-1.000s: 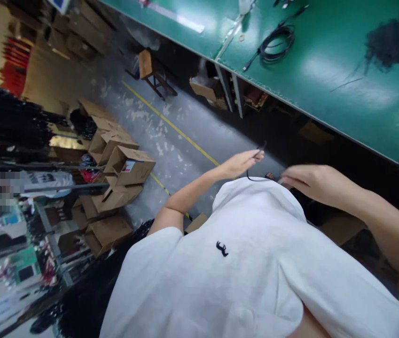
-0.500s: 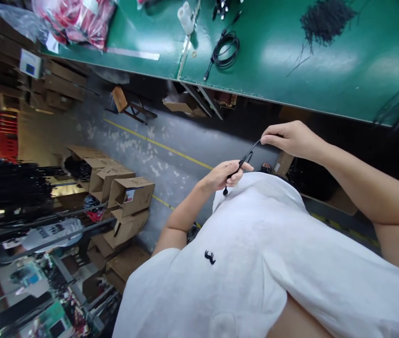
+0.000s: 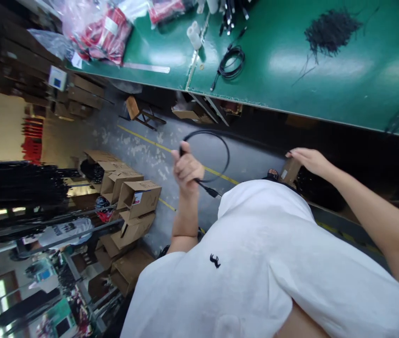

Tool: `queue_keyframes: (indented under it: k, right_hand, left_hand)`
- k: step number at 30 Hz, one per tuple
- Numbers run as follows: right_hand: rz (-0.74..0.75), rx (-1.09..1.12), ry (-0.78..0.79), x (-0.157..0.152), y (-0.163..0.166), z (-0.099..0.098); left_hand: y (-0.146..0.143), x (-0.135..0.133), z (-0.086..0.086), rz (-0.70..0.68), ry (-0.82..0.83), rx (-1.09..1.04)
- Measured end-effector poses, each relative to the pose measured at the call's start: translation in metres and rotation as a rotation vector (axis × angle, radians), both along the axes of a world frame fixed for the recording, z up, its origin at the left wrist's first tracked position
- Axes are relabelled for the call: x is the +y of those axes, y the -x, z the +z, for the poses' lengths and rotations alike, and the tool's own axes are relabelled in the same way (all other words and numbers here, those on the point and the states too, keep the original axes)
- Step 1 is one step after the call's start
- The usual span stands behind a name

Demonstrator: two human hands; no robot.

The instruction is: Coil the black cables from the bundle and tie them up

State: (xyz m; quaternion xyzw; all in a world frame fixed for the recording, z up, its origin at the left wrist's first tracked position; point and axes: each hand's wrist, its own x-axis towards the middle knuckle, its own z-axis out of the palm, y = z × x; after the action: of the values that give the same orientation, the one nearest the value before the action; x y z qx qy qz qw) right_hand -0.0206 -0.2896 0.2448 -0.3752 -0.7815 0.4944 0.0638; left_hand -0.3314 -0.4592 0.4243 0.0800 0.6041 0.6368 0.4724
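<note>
My left hand (image 3: pixel 189 171) is raised over the floor, its fingers wrapped round a black cable (image 3: pixel 228 157). The cable bows out from the fist in a wide loop, and one end with a plug points toward my white shirt. To the right, away from the cable, my right hand (image 3: pixel 308 159) has its thumb and fingers pressed together. A small dark spot shows at those fingertips, too small to name. On the green table (image 3: pixel 284 89) lies a coiled black cable (image 3: pixel 242 65), with a pile of thin black strands (image 3: pixel 331 33) farther right.
Bagged red goods (image 3: pixel 109 35), a white cylindrical part (image 3: pixel 194 35) and several cable ends (image 3: pixel 232 16) lie along the table. A wooden stool (image 3: pixel 134 108) stands beyond the table edge. Open cardboard boxes (image 3: pixel 143 195) are stacked at left. Another person (image 3: pixel 67 232) is in the background.
My left hand has risen and moved left, and the cable has opened into a wide loop. My right hand has come off the cable and moved right and down.
</note>
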Motion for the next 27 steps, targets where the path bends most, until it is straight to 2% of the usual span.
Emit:
queue_keyframes:
  k: [1,3,5,7,8,10,12,14,16,21,24,27]
  right_hand:
    - [0.053,-0.042,-0.069,-0.010,-0.012,-0.005]
    - [0.225,-0.089,-0.204,-0.034,-0.025,0.004]
    - [0.444,-0.004,-0.293,-0.053,-0.022,0.037]
    - [0.614,0.189,-0.304,-0.060,-0.004,0.082]
    - [0.647,0.278,-0.290,-0.057,0.007,0.104]
    - [0.562,0.338,-0.280,-0.040,0.030,0.137]
    - [0.419,0.285,-0.290,-0.017,0.046,0.151]
    - [0.335,0.236,-0.286,0.001,0.056,0.148]
    - [0.306,0.237,-0.254,0.011,0.063,0.137]
    - [0.184,0.189,-0.172,0.030,0.072,0.099]
    - [0.076,0.100,-0.167,0.044,0.044,0.058]
    - [0.001,-0.050,-0.191,0.034,-0.006,0.010]
  left_hand:
    - [0.007,0.000,0.004,0.054,-0.027,0.044]
    - [0.011,0.003,0.003,0.015,-0.024,0.010]
    - [0.004,0.013,-0.013,-0.145,0.044,-0.110]
    - [-0.011,0.022,-0.034,-0.338,0.134,-0.195]
    - [-0.019,0.025,-0.043,-0.432,0.171,-0.216]
    - [-0.034,0.025,-0.054,-0.613,0.190,-0.246]
    - [-0.041,0.020,-0.054,-0.770,0.155,-0.291]
    - [-0.043,0.015,-0.048,-0.850,0.105,-0.317]
    - [-0.043,0.013,-0.044,-0.836,0.099,-0.326]
    - [-0.044,0.009,-0.046,-0.614,0.244,-0.370]
    - [-0.020,0.002,-0.031,-0.385,0.201,-0.233]
    - [0.021,-0.007,0.002,-0.227,0.063,-0.072]
